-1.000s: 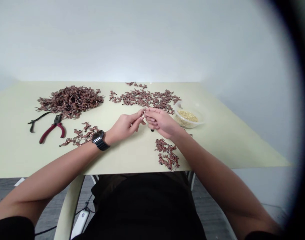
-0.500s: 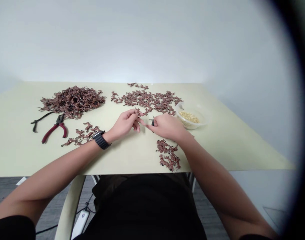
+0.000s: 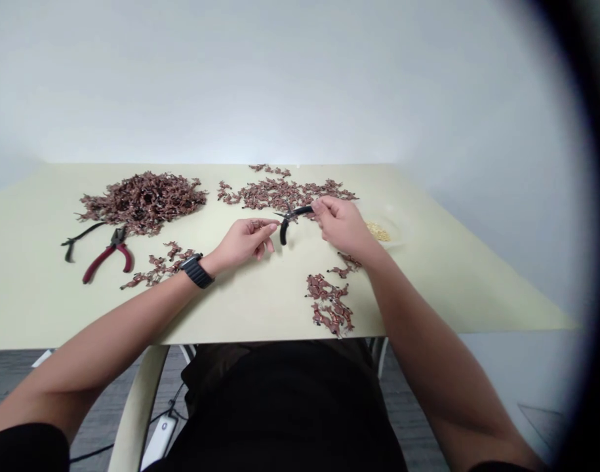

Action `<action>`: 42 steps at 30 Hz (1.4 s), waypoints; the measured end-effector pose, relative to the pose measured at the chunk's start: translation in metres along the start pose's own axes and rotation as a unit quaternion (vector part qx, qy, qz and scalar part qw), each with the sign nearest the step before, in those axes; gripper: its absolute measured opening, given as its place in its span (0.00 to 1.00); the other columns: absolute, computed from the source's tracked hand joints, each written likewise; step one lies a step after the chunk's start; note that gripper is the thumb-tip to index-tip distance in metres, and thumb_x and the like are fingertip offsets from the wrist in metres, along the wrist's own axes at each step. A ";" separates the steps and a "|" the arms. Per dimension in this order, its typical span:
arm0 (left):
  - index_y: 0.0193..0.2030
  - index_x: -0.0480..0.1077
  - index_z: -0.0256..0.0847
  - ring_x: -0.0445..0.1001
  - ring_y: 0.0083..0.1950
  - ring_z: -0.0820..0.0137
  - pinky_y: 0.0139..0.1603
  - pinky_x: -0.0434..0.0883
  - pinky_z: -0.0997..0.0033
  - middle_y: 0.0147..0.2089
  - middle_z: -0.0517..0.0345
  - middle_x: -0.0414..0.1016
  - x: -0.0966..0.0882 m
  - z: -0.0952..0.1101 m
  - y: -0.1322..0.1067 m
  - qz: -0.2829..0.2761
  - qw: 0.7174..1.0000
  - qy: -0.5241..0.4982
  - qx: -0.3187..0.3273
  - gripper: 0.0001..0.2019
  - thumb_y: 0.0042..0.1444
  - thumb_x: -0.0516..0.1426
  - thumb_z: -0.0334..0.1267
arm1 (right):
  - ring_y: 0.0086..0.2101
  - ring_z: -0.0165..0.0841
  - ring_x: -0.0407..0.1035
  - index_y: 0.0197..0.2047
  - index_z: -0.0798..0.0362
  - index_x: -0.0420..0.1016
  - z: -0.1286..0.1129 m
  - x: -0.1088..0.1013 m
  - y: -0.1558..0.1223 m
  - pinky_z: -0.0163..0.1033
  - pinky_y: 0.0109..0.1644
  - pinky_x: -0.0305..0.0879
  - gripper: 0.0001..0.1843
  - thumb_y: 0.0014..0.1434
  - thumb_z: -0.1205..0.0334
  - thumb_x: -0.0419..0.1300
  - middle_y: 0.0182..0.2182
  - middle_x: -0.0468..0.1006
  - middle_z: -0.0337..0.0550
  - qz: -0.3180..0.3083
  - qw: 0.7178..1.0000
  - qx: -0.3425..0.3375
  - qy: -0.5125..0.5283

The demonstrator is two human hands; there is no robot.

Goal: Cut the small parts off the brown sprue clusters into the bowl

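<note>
Mid-table: small black pliers gripped in the right hand, fingers clamped on one handle, other handle hanging free.
Left hand: fingers loosely together, just beside the pliers; whether they pinch anything is too small to tell.
Around them: copper-brown metal pieces scattered behind, a heap of the same far left, red-handled pliers below it, brass beads in a clear tub at right.

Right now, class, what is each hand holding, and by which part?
The right hand holds small black-handled pliers by one handle; the left hand appears to hold nothing.
</note>
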State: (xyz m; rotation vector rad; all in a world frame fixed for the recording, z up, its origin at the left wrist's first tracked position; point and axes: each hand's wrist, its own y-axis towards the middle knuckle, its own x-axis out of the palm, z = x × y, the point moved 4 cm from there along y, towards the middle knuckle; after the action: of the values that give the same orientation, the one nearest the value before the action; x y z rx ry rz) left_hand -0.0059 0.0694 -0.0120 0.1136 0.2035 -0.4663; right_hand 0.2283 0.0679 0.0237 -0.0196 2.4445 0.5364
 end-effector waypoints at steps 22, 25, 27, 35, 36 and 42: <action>0.18 0.62 0.39 0.54 0.22 0.76 0.26 0.54 0.70 0.19 0.63 0.58 0.014 0.017 -0.011 -0.054 0.998 0.034 -0.002 0.30 0.66 0.60 0.55 | 0.58 0.50 0.68 0.65 0.50 0.64 -0.019 0.044 -0.024 0.54 0.61 0.66 0.33 0.61 0.47 0.66 0.60 0.69 0.58 -0.154 0.985 0.005 -0.075; 0.19 0.62 0.39 0.50 0.22 0.77 0.25 0.51 0.70 0.19 0.63 0.57 0.013 0.015 -0.010 -0.060 0.998 0.021 -0.012 0.31 0.67 0.59 0.57 | 0.54 0.49 0.70 0.62 0.51 0.64 -0.016 0.048 -0.023 0.52 0.56 0.68 0.27 0.68 0.45 0.60 0.55 0.73 0.57 -0.158 0.986 0.003 -0.061; 0.19 0.62 0.39 0.50 0.22 0.76 0.26 0.51 0.70 0.19 0.64 0.56 0.012 0.014 -0.008 -0.063 0.998 0.010 -0.008 0.30 0.68 0.58 0.58 | 0.50 0.47 0.71 0.59 0.52 0.63 -0.013 0.049 -0.022 0.50 0.52 0.68 0.23 0.71 0.43 0.54 0.52 0.74 0.57 -0.150 0.986 0.005 -0.068; 0.42 0.72 0.38 0.54 0.25 0.77 0.26 0.52 0.73 0.27 0.64 0.58 0.007 0.007 -0.001 -0.076 0.988 -0.127 -0.036 0.12 0.69 0.60 0.47 | 0.47 0.46 0.71 0.50 0.51 0.65 -0.017 0.046 -0.018 0.47 0.49 0.65 0.19 0.76 0.45 0.45 0.47 0.76 0.56 -0.092 0.990 -0.036 -0.102; 0.47 0.72 0.38 0.54 0.25 0.76 0.26 0.52 0.74 0.27 0.65 0.57 0.005 0.006 0.000 -0.072 0.989 -0.126 -0.036 0.11 0.69 0.60 0.45 | 0.45 0.45 0.71 0.49 0.51 0.65 -0.017 0.045 -0.017 0.47 0.47 0.64 0.19 0.76 0.45 0.45 0.45 0.76 0.55 -0.084 0.990 -0.033 -0.110; 0.54 0.72 0.38 0.47 0.23 0.77 0.25 0.50 0.75 0.27 0.69 0.48 -0.008 0.003 0.003 -0.080 0.982 -0.163 -0.051 0.11 0.67 0.61 0.38 | 0.35 0.41 0.68 0.43 0.50 0.66 -0.026 0.039 -0.017 0.43 0.39 0.58 0.19 0.75 0.43 0.47 0.35 0.75 0.48 -0.024 0.988 -0.062 -0.139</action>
State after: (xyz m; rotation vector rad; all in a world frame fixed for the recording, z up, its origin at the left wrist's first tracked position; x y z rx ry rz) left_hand -0.0111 0.0749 -0.0069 -0.0817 -0.0862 -0.6260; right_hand 0.1849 0.0473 0.0133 -0.0522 2.1319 0.6253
